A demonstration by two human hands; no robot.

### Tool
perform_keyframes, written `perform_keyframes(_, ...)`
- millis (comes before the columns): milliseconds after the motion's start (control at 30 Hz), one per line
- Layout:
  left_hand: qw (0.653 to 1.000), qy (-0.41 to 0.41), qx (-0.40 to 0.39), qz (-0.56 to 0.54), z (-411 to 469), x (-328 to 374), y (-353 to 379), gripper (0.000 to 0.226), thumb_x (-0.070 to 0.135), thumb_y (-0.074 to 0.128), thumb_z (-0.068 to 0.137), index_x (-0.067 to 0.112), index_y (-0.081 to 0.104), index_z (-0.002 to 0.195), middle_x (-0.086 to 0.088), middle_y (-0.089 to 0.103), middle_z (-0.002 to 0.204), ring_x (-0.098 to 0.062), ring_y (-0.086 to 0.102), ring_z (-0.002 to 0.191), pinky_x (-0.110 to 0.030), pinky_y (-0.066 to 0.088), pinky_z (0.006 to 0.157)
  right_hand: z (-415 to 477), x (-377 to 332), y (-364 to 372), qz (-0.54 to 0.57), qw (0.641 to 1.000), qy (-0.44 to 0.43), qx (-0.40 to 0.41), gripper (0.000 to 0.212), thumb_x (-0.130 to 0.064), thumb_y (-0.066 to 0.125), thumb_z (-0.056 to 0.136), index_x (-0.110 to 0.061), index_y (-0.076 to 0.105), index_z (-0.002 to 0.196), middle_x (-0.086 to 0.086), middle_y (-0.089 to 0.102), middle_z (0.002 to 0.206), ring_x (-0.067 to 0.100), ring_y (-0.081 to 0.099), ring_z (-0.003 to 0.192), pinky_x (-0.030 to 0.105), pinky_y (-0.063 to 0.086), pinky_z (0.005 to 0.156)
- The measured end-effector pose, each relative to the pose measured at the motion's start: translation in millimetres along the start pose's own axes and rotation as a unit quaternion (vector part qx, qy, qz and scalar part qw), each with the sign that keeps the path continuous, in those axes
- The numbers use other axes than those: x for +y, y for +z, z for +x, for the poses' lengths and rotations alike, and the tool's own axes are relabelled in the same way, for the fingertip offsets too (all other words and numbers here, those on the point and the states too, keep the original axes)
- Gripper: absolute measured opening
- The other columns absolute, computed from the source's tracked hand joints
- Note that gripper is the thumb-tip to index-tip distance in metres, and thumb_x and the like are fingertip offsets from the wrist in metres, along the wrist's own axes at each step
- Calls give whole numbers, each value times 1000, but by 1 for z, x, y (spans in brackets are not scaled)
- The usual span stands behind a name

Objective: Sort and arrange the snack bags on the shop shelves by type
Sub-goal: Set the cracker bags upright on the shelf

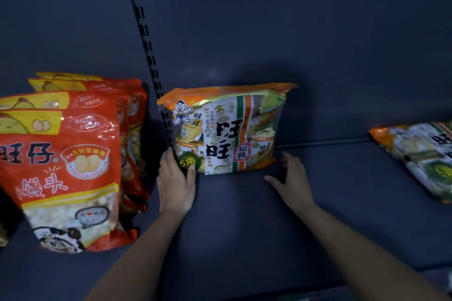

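An orange and green snack bag (227, 129) stands upright against the back panel of the dark shelf (244, 227). My left hand (176, 183) grips its lower left corner, thumb on the front. My right hand (292, 178) rests open on the shelf just off the bag's lower right corner, fingers spread; whether it touches the bag is unclear. A second bag of the same kind (423, 154) lies tilted at the right edge of the view. Several red and yellow snack bags (66, 154) stand in a row at the left.
A slotted vertical upright (146, 39) divides the back panel between the red bags and the orange bag. Bare shelf surface stretches between the standing orange bag and the lying one. The shelf's front edge runs along the lower right.
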State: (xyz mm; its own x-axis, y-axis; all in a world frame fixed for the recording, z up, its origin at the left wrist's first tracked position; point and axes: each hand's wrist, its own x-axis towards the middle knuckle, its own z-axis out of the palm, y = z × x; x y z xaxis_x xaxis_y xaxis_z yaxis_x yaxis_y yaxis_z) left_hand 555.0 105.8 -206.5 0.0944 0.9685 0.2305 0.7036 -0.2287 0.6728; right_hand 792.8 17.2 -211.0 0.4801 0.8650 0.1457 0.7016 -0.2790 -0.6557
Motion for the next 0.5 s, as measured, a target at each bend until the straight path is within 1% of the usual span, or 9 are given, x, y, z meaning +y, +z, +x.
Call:
perform_keyframes(67, 999, -2, 35, -2, -5, 3, -4, 59, 22, 51, 95, 0, 25, 143, -21, 29, 145, -35, 30, 132, -47, 25, 108, -15, 1, -4, 9, 1000, 16, -5, 78, -35, 69, 83, -10, 28, 144, 6, 37, 140, 19, 36, 129, 34, 32, 111)
perform_keyframes(100, 999, 2, 54, -2, -8, 5, -6, 54, 18, 54, 93, -3, 32, 138, -24, 35, 139, -38, 34, 126, -48, 28, 104, -22, 2, -6, 14, 1000, 19, -1, 77, -34, 69, 83, -11, 29, 144, 5, 37, 140, 19, 37, 130, 34, 32, 111)
perform_keyframes(167, 996, 42, 78, 19, -13, 7, -7, 38, 9, 59, 89, -6, 46, 121, -26, 46, 117, -42, 45, 108, -51, 36, 92, -36, 4, -14, 29, 999, 21, 7, 72, -30, 69, 84, -12, 31, 142, 3, 37, 138, 17, 38, 129, 32, 31, 111)
perform_keyframes(233, 990, 104, 78, 49, -19, 13, -5, 20, 5, 61, 86, -2, 51, 102, -20, 48, 95, -39, 50, 89, -49, 40, 78, -49, 7, -23, 36, 999, 24, 3, 69, -28, 68, 85, -12, 31, 141, 3, 36, 137, 16, 36, 129, 30, 29, 112)
perform_keyframes(267, 989, 120, 70, 45, -22, 17, -3, 14, 6, 61, 87, 1, 51, 96, -16, 47, 90, -36, 50, 84, -46, 40, 76, -55, 10, -28, 34, 999, 27, -3, 69, -28, 67, 85, -12, 30, 141, 3, 36, 137, 16, 36, 129, 29, 28, 112)
perform_keyframes(333, 991, 126, 44, -5, -29, 32, 3, 8, 9, 57, 89, 5, 52, 93, -7, 47, 86, -26, 48, 82, -42, 39, 79, -64, 17, -41, 31, 999, 40, -11, 69, -29, 68, 85, -12, 30, 142, 3, 36, 137, 17, 35, 130, 30, 28, 112)
perform_keyframes(400, 983, 177, 3, -49, -38, 49, 16, 6, 9, 56, 89, 6, 52, 92, -2, 48, 84, -19, 46, 80, -37, 39, 75, -70, 26, -57, 22, 998, 58, -15, 70, -29, 68, 85, -14, 31, 142, 2, 36, 137, 17, 35, 130, 31, 30, 111)
perform_keyframes(467, 967, 236, -66, -66, -49, 69, 31, 6, 12, 55, 91, 9, 52, 95, 1, 47, 81, -18, 45, 77, -35, 39, 69, -76, 38, -77, 0, 997, 81, -16, 68, -27, 69, 84, -15, 33, 141, 2, 36, 137, 18, 37, 129, 31, 32, 110)
perform_keyframes(500, 959, 248, -111, -80, -53, 80, 38, 8, 17, 53, 92, 12, 52, 98, 3, 48, 81, -17, 48, 77, -34, 40, 69, -78, 44, -88, -15, 995, 93, -16, 67, -27, 69, 84, -15, 34, 140, 3, 36, 136, 19, 38, 128, 31, 33, 109)
